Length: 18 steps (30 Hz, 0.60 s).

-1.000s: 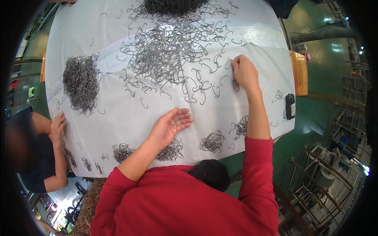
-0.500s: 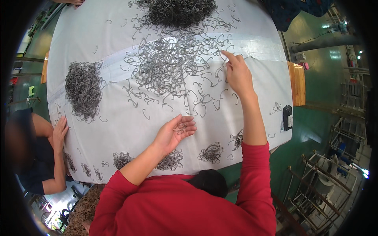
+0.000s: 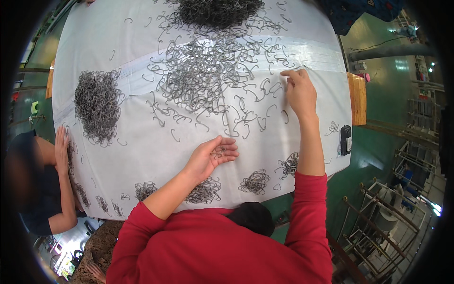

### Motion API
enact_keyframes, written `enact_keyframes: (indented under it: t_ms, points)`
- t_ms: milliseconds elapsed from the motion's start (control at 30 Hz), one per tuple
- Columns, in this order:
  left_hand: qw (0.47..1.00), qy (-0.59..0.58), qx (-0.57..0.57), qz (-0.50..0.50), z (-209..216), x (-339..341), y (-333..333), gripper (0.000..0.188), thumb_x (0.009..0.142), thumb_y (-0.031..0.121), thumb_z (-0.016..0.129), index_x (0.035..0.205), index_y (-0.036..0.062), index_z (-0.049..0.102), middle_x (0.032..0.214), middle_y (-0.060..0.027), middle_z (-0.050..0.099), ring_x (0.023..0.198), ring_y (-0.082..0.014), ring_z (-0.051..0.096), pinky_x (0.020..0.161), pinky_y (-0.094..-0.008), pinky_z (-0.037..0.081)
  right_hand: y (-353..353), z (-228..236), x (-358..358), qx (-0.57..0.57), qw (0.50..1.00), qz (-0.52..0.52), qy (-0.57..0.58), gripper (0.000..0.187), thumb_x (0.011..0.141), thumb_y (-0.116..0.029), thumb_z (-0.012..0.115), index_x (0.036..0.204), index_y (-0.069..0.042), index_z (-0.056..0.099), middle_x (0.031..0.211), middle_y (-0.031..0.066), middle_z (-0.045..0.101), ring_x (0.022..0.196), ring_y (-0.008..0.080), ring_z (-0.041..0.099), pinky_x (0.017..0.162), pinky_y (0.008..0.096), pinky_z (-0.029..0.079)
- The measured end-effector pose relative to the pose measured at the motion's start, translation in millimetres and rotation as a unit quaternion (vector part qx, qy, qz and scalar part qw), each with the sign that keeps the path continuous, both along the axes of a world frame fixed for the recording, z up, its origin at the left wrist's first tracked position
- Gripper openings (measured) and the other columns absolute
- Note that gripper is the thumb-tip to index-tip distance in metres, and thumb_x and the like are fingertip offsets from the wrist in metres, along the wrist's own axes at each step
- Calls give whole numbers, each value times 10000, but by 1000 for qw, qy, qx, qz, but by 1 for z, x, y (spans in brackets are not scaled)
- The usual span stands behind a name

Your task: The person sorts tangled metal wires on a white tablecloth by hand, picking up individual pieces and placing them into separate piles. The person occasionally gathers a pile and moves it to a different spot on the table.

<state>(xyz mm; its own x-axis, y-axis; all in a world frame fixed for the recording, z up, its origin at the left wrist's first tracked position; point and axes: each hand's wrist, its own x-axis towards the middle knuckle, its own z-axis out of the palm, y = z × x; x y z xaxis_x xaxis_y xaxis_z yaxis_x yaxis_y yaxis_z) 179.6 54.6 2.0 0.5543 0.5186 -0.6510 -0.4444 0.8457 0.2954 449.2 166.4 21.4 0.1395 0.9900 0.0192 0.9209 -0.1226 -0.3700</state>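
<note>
Several bent metal wire hooks (image 3: 219,152) lie in the cupped palm of my left hand (image 3: 208,156), whose fingers curl loosely around them just above the white table cover. My right hand (image 3: 301,92) hovers at the right edge of a wide scatter of the same grey hooks (image 3: 198,78). Its index finger reaches left, apart from the thumb, and nothing shows between them. A few single hooks lie close to that hand, one of them (image 3: 285,116) just below its wrist side.
A dense dark heap of hooks (image 3: 215,12) stands at the far side, another pile (image 3: 98,106) at left. Small piles (image 3: 254,181) line the near edge. A black device (image 3: 345,140) lies at the right edge. At left, a co-worker's hand (image 3: 62,146) rests on the table.
My right hand has shifted right and slightly nearer, away from the loose hooks. My left hand stays nearly in place with its hooks. The co-worker's hand at left has moved farther up the table edge.
</note>
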Motion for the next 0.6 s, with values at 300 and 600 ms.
enact_keyframes:
  t_ms: [300, 600]
  points:
    - [1000, 2, 2, -1, 1, 1, 1, 390, 977, 276, 377, 1112, -57, 531, 1004, -145, 600, 944, -241, 603, 852, -348, 510, 35, 1, -11, 7, 999, 26, 41, 225, 835, -63, 518, 948, -180, 675, 922, 48, 580, 815, 228, 591, 693, 351, 469]
    - [1000, -9, 19, -10, -1, 0, 2, 397, 976, 281, 379, 1121, -57, 528, 1007, -144, 606, 944, -237, 606, 858, -347, 507, 15, -5, -24, 9, 995, 87, 52, 367, 784, 13, 512, 1005, -224, 683, 936, 47, 567, 834, 231, 585, 698, 345, 476]
